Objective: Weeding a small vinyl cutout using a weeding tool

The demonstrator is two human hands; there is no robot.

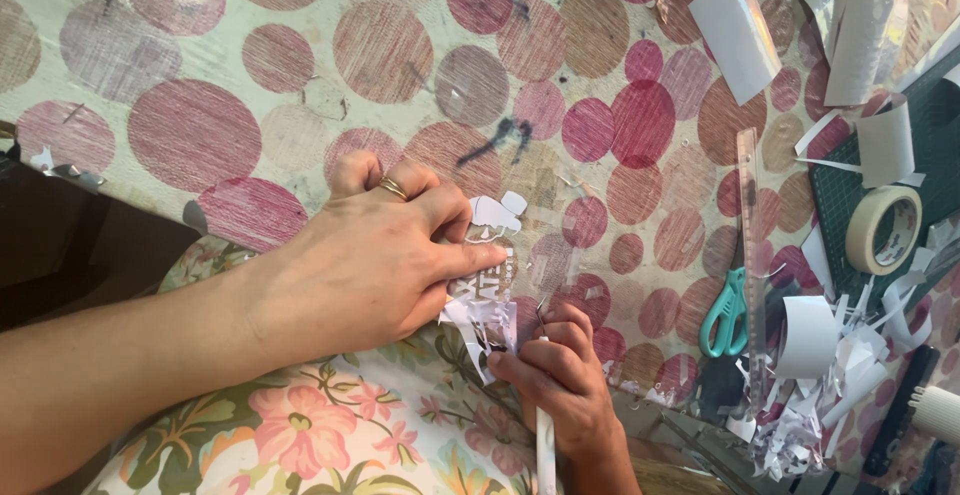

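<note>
White vinyl cutout [492, 277] lies lengthwise away from the person, under left hand [370, 260].

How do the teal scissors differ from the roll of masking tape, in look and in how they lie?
The teal scissors lie flat on the dotted tablecloth; the roll of masking tape rests on the green cutting mat. The scissors are long and teal; the tape is a cream ring. Neither is touched by a hand.

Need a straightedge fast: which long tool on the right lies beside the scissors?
The clear ruler, lying lengthwise right beside the teal-handled scissors; the black tool lies farther right.
</note>
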